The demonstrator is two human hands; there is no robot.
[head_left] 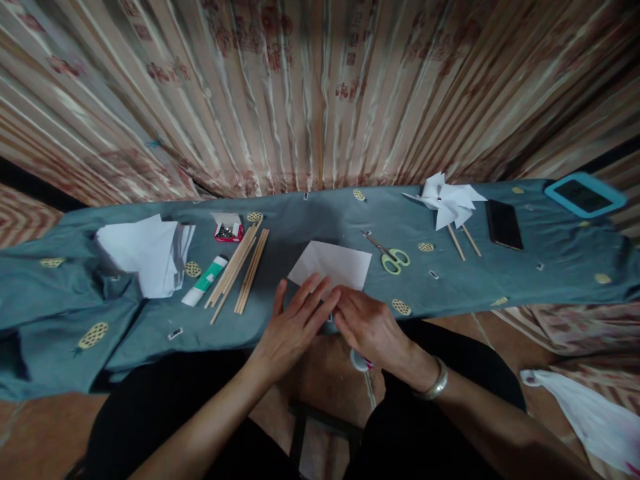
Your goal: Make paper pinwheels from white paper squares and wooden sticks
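Observation:
A white sheet of paper (333, 261) lies at the front edge of the cloth-covered table, directly ahead of me. My left hand (300, 317) rests over its near edge with the fingers stretched out and the thumb apart. Beside it, my right hand (367, 323) has its fingers curled and closed at the paper's near right corner; the fingertips are partly hidden. Scissors (387, 255) with green handles lie just right of the sheet. To the left are several wooden sticks (235, 267), a green and white glue tube (206, 280) and a small red box (229, 230) of metal pins.
A stack of white paper (145, 253) sits at the left. White paper pinwheels (447, 200) on sticks, a black phone (504, 224) and a blue-framed device (585, 195) lie at the right. Curtains (320, 100) hang behind the table. A white plastic bag (590, 413) is at lower right.

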